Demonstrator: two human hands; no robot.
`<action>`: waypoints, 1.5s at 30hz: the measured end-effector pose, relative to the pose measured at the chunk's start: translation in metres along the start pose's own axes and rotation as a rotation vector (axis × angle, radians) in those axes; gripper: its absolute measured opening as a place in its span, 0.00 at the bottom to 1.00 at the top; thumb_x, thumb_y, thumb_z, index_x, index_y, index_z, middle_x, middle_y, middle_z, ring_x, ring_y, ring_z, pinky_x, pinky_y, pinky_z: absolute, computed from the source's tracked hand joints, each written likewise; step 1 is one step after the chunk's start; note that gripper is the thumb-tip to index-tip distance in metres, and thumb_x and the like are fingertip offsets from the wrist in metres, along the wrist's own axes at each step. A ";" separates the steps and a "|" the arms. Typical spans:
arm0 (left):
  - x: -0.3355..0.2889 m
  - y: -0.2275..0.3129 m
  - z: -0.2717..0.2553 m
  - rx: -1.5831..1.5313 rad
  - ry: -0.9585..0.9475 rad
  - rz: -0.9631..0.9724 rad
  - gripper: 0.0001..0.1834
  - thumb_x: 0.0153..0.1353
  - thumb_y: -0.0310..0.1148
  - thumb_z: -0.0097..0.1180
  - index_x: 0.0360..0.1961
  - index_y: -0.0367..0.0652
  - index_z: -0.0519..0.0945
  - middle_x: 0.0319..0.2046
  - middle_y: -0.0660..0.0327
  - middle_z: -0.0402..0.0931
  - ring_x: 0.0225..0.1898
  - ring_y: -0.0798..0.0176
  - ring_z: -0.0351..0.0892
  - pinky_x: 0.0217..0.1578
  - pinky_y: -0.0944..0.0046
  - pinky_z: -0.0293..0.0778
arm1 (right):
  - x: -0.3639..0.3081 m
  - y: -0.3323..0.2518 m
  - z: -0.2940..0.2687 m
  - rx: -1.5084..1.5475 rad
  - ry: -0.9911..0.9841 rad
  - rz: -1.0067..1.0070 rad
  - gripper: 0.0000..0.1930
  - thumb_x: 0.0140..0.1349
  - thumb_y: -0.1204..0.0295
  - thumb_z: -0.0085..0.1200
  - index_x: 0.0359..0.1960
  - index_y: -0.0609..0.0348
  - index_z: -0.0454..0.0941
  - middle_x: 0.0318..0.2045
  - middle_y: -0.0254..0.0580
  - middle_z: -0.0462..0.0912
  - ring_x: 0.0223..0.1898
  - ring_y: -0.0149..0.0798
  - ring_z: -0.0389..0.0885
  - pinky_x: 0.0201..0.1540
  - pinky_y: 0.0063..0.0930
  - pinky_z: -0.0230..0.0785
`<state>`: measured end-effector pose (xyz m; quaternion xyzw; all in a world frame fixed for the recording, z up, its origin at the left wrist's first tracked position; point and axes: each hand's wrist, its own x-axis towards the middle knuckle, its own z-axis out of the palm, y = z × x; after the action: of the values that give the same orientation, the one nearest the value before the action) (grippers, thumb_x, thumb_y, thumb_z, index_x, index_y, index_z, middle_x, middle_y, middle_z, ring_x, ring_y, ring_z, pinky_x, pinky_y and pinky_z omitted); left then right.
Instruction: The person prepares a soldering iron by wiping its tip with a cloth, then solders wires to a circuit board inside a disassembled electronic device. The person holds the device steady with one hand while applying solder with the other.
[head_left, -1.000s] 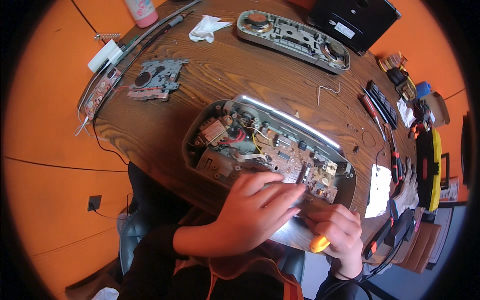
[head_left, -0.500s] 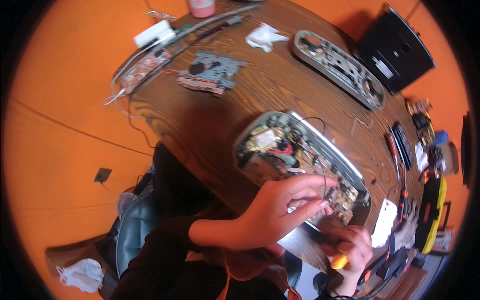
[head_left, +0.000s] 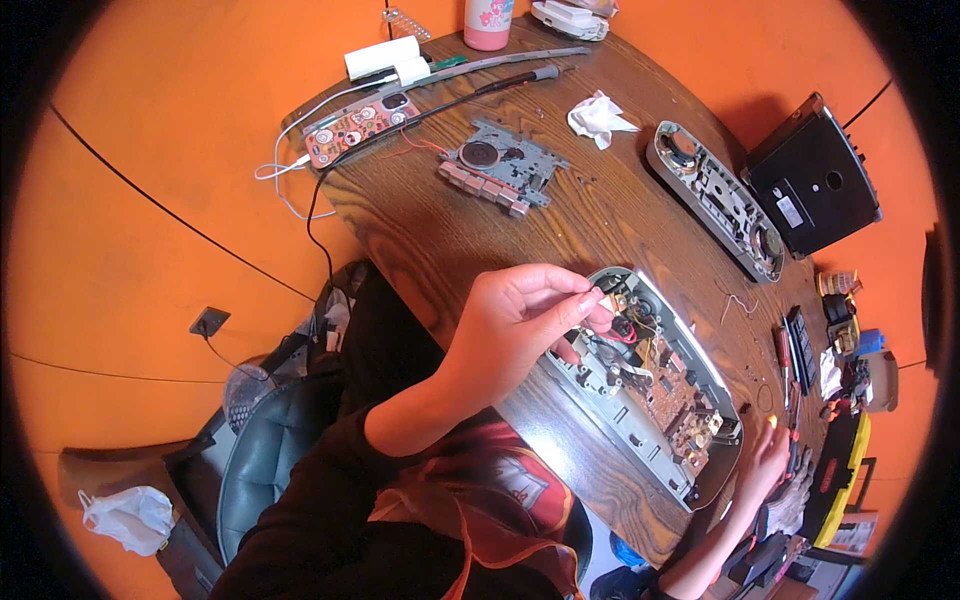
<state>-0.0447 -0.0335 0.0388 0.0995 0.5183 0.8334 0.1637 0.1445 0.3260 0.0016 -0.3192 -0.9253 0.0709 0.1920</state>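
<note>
An open grey plastic casing (head_left: 622, 428), packed with electronics, lies tilted at the table's near edge. Inside are a brown circuit board (head_left: 672, 392), red and yellow wires and small metal parts. Thumb and fingers of my left hand (head_left: 525, 325) are pinched together over the casing's left end, covering part of it. What they hold, if anything, is too small to make out. Off the casing's right end, beside the tools, my right hand (head_left: 765, 462) has its fingers curled around a thing with a yellow end (head_left: 772, 423); the rest of it is hidden.
A grey cassette mechanism (head_left: 510, 160) lies at the back left, near a phone in a patterned case (head_left: 360, 130). Across the table are a crumpled tissue (head_left: 600, 118), a second casing half with speakers (head_left: 715, 200) and a black box (head_left: 815, 180). Tools (head_left: 792, 350) line the right side.
My left hand has moved from the casing's right part to its left end. My right hand has gone right, from the near edge toward the tools. The view has shifted too.
</note>
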 end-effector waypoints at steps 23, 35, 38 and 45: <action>0.031 -0.041 -0.036 0.300 0.324 0.428 0.15 0.65 0.32 0.44 0.50 0.36 0.67 0.47 0.59 0.72 0.49 0.68 0.70 0.45 0.70 0.63 | -0.107 0.046 -0.067 -0.032 0.582 0.268 0.09 0.53 0.83 0.49 0.37 0.62 0.77 0.33 0.51 0.76 0.33 0.49 0.78 0.36 0.32 0.71; -0.024 -0.033 -0.010 0.367 0.303 0.627 0.12 0.65 0.22 0.37 0.48 0.31 0.66 0.48 0.50 0.69 0.51 0.62 0.68 0.48 0.68 0.65 | -0.057 0.108 -0.116 -0.248 0.862 0.214 0.10 0.49 0.79 0.54 0.35 0.65 0.77 0.33 0.50 0.75 0.35 0.48 0.76 0.39 0.34 0.69; -0.039 -0.036 0.008 0.300 0.199 0.632 0.12 0.63 0.20 0.36 0.47 0.31 0.65 0.45 0.49 0.70 0.47 0.62 0.70 0.47 0.68 0.66 | -0.055 0.072 -0.144 -0.124 1.057 0.198 0.17 0.49 0.79 0.56 0.43 0.67 0.75 0.35 0.43 0.74 0.31 0.33 0.75 0.34 0.24 0.69; -0.124 -0.009 0.068 0.548 -0.703 0.909 0.08 0.60 0.26 0.45 0.33 0.39 0.77 0.35 0.56 0.76 0.37 0.61 0.77 0.41 0.67 0.74 | -0.097 -0.089 -0.139 0.362 0.962 -0.433 0.20 0.48 0.79 0.57 0.44 0.72 0.71 0.38 0.48 0.73 0.43 0.37 0.75 0.42 0.25 0.70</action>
<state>0.0941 -0.0198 0.0617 0.6155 0.5341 0.5744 -0.0775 0.2202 0.1967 0.1213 -0.0800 -0.7511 0.0338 0.6545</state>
